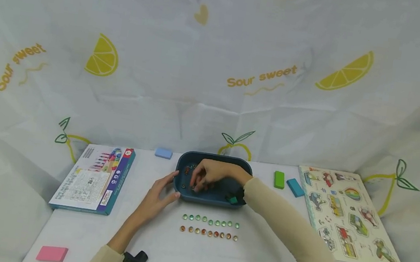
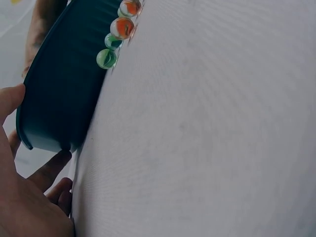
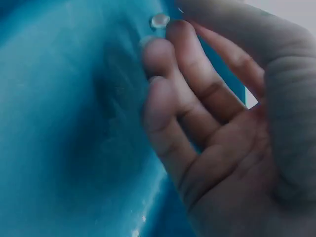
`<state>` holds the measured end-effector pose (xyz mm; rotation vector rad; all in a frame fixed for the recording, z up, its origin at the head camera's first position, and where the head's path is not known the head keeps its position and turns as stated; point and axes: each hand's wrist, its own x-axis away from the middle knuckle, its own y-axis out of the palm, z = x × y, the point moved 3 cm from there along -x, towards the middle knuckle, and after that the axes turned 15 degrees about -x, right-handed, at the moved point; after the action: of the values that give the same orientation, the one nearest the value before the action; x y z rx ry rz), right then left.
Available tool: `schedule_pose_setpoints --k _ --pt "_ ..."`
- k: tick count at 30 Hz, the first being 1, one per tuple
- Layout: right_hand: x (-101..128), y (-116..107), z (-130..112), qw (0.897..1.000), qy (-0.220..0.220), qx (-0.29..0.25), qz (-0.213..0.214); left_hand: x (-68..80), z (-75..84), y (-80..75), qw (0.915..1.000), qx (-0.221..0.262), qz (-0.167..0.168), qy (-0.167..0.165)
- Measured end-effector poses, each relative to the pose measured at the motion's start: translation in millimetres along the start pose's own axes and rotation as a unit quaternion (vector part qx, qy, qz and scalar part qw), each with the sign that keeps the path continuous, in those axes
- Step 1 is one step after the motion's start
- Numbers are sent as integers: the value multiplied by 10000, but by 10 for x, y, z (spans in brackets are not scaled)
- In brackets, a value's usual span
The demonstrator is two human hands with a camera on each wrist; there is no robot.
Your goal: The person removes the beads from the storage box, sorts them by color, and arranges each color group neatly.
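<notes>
A dark blue tray [image 1: 210,201] stands on the white table with several glass marbles [image 1: 187,170] inside, mostly at its left end. My right hand [image 1: 209,175] reaches down into it, fingers bent, its fingertips among those marbles. In the right wrist view a clear marble [image 3: 159,20] sits just past the fingertips; I cannot tell whether thumb and forefinger pinch one. My left hand [image 1: 156,199] touches the tray's left end with spread fingers, the thumb at the near corner. Before the tray lie a row of green marbles [image 1: 211,222] and, nearer me, a row of orange marbles [image 1: 204,232].
A boxed set [image 1: 92,179] lies at the left, a picture puzzle board [image 1: 347,215] at the right. Around the tray are a light blue block [image 1: 163,153], a green block [image 1: 279,179] and a blue block [image 1: 295,188]. A pink block [image 1: 52,254] is at the front left.
</notes>
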<state>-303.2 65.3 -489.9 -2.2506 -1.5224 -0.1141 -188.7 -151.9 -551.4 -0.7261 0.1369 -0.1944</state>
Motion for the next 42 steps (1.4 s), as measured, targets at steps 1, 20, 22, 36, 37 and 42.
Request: schedule_pose_setpoints --k 1,20,22,36,37,42 --pt "55 -1 -42 10000 -84 -14 28 0 -4 -2 10000 -12 11 -21" --pt "1731 821 265 9773 -1048 -669 1717 21 -36 20 9997 -201 47 -146" --pt "1833 928 392 9749 -906 -608 1940 23 -31 16 9997 -212 49 -111" --pt "1962 1145 681 9691 -521 91 2408 -5 3 -8 9999 -129 60 -71" --pt "1965 1147 678 9693 -532 135 2395 -6 7 -7 9999 -113 52 -94" --pt "2011 1141 665 9721 -404 -2 2309 3 12 13 9998 -164 26 -144"
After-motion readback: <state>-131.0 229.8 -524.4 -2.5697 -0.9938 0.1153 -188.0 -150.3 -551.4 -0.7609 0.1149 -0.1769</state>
